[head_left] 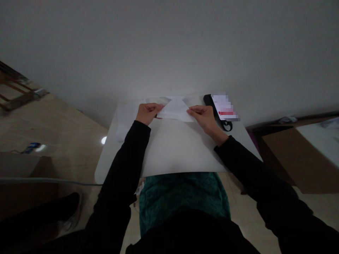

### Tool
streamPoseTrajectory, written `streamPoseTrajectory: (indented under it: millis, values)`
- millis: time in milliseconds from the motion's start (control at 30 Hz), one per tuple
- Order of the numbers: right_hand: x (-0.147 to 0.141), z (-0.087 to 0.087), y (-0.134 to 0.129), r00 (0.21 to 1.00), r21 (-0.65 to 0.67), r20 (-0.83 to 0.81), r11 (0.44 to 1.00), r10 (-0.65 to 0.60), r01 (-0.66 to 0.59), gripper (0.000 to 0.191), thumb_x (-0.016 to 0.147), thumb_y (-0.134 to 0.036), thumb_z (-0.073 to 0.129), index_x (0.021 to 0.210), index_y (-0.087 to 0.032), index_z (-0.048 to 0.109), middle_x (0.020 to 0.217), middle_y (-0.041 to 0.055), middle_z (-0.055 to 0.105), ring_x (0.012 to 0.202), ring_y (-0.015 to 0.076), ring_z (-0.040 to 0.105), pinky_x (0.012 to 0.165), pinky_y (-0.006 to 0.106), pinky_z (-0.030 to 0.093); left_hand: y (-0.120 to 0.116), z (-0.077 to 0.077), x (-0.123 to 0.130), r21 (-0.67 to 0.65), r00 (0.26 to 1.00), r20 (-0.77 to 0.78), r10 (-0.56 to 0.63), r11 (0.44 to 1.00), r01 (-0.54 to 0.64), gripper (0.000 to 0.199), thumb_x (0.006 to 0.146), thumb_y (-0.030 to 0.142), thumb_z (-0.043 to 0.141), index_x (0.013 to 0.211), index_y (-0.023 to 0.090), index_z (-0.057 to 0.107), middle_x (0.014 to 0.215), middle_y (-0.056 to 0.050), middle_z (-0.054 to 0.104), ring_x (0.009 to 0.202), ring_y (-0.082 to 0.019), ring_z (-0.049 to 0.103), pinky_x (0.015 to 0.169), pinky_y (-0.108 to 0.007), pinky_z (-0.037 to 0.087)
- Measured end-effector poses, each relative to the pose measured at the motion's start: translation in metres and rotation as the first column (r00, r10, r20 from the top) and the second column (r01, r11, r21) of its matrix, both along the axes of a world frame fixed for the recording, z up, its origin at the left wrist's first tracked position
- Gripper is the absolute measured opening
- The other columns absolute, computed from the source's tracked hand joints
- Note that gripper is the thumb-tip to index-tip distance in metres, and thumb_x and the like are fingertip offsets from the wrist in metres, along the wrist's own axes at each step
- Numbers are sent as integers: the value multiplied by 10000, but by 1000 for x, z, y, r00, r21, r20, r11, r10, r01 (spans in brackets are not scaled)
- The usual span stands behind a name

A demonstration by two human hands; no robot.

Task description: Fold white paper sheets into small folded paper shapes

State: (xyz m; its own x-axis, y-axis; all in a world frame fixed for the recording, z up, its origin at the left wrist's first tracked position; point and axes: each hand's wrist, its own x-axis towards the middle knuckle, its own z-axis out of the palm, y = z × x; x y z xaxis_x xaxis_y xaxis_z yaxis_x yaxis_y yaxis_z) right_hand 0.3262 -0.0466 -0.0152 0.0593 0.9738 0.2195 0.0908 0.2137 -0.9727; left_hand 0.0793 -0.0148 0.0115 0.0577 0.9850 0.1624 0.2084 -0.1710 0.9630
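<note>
A folded white paper (176, 110) with a pointed top is stretched between my two hands over the white table (182, 151). My left hand (148, 112) pinches its left end, thumb and fingers pressed together. At the right end my right hand (203, 117) grips the paper between thumb and fingertips. Something small and reddish-brown shows just under my left fingertips; I cannot make out what it is. More white paper (125, 120) lies on the table to the left of my left hand.
Past my right hand lies a phone (224, 106) with a lit screen on a black case with a loop. A wall (169, 46) stands behind the table. Brown boxes (299, 155) are at the right. A person's shoe (72, 215) shows at lower left.
</note>
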Motion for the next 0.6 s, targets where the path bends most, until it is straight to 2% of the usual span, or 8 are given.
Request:
streamPoseTrajectory:
  millis: [67,167,333,500,600]
  values:
    - [1,-1,1,1000,2,3,1000,-3,3,246,702,-430,781,778,-198,758,830,53,763,761,197,683,733,374,554,1,0,1,-42,999,35,-41,998,43,443,705,548,780,781,111,762,626,-28,699,577,-135,675,584,-267,623]
    - [2,-2,2,1000,6,17,1000,-1,1,229,704,-419,782,779,-204,758,828,47,760,753,192,678,734,376,553,1,0,2,-68,998,37,-50,996,52,373,666,464,826,771,112,754,674,-31,724,610,-146,688,609,-282,627]
    - [1,-1,1,999,27,10,999,38,-38,241,697,-429,787,777,-204,753,790,33,752,696,166,649,690,348,533,0,2,2,6,999,-43,8,1000,-7,206,672,307,805,743,122,750,671,-40,741,595,-154,679,601,-280,596]
    - [1,3,0,999,18,44,1000,24,-25,278,704,-469,765,729,-194,725,726,25,717,657,152,606,634,321,496,-5,2,4,49,997,-39,-62,997,64,222,691,285,779,864,149,745,634,-19,728,583,-148,680,593,-260,566]
    - [2,4,0,999,39,52,999,-5,3,272,712,-465,758,728,-200,701,713,18,694,637,142,583,610,305,475,-5,1,4,74,989,-90,-118,989,125,153,709,225,731,844,158,756,720,-34,753,644,-133,689,638,-240,556]
